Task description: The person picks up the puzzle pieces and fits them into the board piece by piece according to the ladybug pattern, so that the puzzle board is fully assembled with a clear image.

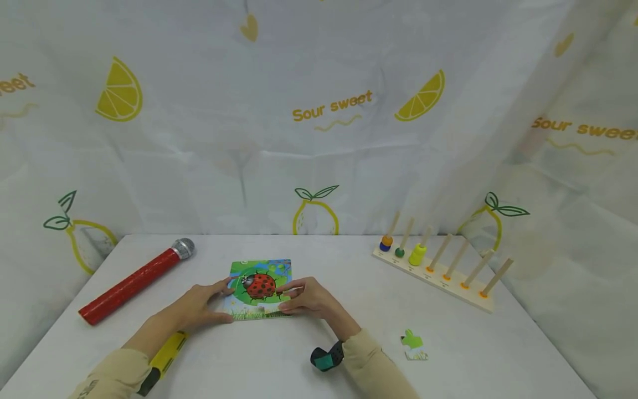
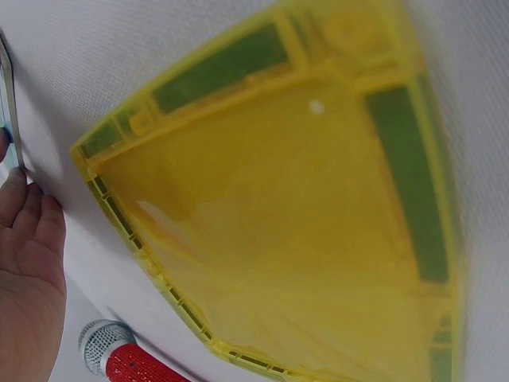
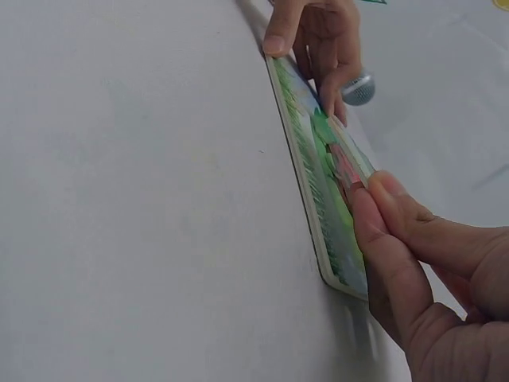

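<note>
Ladybird puzzle (image 1: 260, 288) flat on table (image 1: 319, 354) (white cloth); left hand (image 1: 201, 303), right hand (image 1: 309, 296) fingers straight, pressing its edges.

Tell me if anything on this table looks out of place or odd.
One loose green puzzle piece lies alone on the table, well to the right of the ladybug puzzle board that both hands touch. The peg rack has rings on only three pegs. Nothing looks spilled or damaged.
</note>
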`<state>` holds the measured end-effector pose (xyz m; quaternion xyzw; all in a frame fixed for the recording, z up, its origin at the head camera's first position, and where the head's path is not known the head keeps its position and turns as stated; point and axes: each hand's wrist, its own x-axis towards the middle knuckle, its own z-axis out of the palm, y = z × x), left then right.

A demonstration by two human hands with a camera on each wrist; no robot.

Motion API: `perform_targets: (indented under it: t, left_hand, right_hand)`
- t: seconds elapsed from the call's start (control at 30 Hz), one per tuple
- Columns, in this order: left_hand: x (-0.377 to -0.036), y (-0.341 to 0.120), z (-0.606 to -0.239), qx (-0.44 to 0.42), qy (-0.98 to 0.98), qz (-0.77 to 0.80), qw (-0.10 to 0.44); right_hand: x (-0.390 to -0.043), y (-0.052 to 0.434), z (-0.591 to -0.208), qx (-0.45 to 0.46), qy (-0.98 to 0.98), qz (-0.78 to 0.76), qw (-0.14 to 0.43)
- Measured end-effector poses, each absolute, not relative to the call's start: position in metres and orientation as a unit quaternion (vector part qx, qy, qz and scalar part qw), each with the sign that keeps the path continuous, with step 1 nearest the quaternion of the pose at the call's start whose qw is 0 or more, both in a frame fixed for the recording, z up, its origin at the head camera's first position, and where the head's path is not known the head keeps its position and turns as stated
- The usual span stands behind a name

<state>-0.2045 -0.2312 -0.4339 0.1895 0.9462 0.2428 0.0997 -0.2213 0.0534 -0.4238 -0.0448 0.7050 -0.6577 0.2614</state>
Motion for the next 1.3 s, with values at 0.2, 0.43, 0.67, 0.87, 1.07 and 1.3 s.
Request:
perform_targets:
  t: [0.2, 0.43, 0.67, 0.87, 1.07, 1.3]
  left_hand:
    - [-0.202, -0.23, -0.432, 0.184, 0.946, 0.245, 0.106]
    - [-0.202, -0.23, -0.431, 0.185, 0.946, 0.244, 0.105]
    - [-0.204, -0.229, -0.432, 0.186, 0.947, 0.243, 0.099]
    - [-0.202, -0.23, -0.43, 0.186, 0.946, 0.246, 0.1]
    - [-0.202, -0.23, -0.429, 0.187, 0.944, 0.25, 0.104]
    - [-0.203, -0.23, -0.431, 0.194, 0.945, 0.244, 0.096]
  right_hand:
    - [-0.219, 0.036, -0.425, -0.061, 0.711, -0.658, 0.238]
    - [-0.215, 0.021, -0.426, -0.08, 0.742, -0.636, 0.195]
    - [-0.214, 0.012, -0.424, -0.097, 0.801, -0.572, 0.145]
    - [-0.215, 0.005, -0.421, -0.118, 0.868, -0.471, 0.101]
    - [-0.215, 0.001, -0.421, -0.116, 0.905, -0.401, 0.075]
    - [-0.211, 0.0, -0.421, -0.134, 0.913, -0.383, 0.048]
